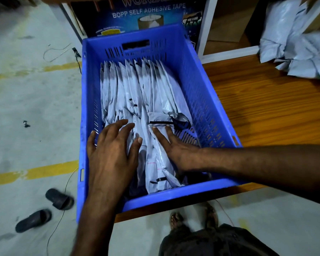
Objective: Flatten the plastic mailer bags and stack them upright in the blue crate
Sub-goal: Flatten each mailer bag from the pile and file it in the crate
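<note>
My left hand [111, 150] and right hand [175, 150], fingers straight, press mailer bags [137, 89] inside blue crate [196, 80] to flatten them.

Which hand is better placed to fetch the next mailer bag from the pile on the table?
Right. The pile of mailer bags lies on the wooden table right of the blue crate, nearer the right hand; the left hand would likely cross the crate.
</note>
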`<action>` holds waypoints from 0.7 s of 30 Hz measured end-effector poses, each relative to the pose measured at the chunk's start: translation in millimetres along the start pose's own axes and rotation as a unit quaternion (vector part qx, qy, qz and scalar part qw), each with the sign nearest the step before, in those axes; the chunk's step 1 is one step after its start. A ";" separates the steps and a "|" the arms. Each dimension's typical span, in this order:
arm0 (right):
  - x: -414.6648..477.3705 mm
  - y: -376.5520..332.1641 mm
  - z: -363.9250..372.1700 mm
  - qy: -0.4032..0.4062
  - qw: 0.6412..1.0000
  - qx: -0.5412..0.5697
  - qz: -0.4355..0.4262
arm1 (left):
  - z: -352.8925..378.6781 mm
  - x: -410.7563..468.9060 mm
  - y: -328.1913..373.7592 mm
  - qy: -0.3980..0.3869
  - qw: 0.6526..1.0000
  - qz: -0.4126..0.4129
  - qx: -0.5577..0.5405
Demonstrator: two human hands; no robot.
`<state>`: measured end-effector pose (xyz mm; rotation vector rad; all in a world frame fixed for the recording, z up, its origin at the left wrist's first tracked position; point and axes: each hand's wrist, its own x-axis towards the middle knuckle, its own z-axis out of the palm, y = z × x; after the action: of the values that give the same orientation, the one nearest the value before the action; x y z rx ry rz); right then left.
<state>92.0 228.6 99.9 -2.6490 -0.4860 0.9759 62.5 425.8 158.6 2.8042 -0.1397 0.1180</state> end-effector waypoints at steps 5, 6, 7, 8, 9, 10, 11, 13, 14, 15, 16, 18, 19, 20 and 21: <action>3.6 4.0 0.6 0.002 0.999 0.029 0.011 | -0.7 0.4 -0.3 -0.003 1.000 0.003 -0.004; 3.3 3.9 0.4 0.002 0.999 0.034 0.020 | -1.7 0.0 0.3 -0.002 1.000 0.003 -0.006; 3.8 3.6 -0.3 0.001 0.999 0.038 0.027 | -2.2 -0.4 0.8 -0.002 1.000 0.003 -0.008; 5.0 3.5 -1.2 -0.001 0.999 0.042 0.033 | -2.5 -0.6 1.1 -0.003 1.000 0.001 -0.012; 6.9 2.0 -1.1 -0.005 0.998 0.041 0.036 | -3.3 -1.3 0.9 -0.004 1.000 0.000 -0.015; 9.2 0.6 0.3 -0.010 0.998 0.041 0.039 | -3.4 -1.6 -0.1 -0.006 1.000 0.000 -0.018; 10.2 -0.4 1.7 -0.013 0.998 0.042 0.046 | -3.8 -2.3 0.1 -0.005 1.000 0.002 -0.019; 10.7 -2.3 1.2 -0.004 0.996 0.062 0.064 | -4.2 -2.9 -0.5 -0.001 1.000 0.002 -0.024; 6.8 -4.2 -3.7 0.005 0.993 0.089 0.074 | -4.5 -3.4 -0.2 0.002 1.000 0.002 -0.028; 3.6 -5.8 -10.9 0.022 0.986 0.138 0.087 | -4.7 -3.4 0.1 0.005 1.000 0.003 -0.029; 2.4 -3.9 -18.3 0.054 0.972 0.204 0.107 | -4.7 -3.8 -0.2 0.008 1.000 0.003 -0.029; -3.2 2.6 -34.8 0.120 0.927 0.325 0.146 | -3.6 -3.3 -1.0 0.012 0.999 0.005 -0.033; -10.2 5.1 -40.3 0.141 0.928 0.315 0.139 | -3.9 -3.9 -1.1 0.015 0.999 0.006 -0.036; -21.0 5.9 -45.3 0.142 0.955 0.236 0.114 | -4.2 -4.2 -1.0 0.016 0.999 0.008 -0.039; -31.5 6.5 -47.7 0.114 0.987 0.079 0.081 | -4.9 -4.7 -0.8 0.017 0.999 0.009 -0.040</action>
<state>102.5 203.4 150.5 -2.6411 -0.1385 0.7075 57.6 428.6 162.5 2.7208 -0.1586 0.1619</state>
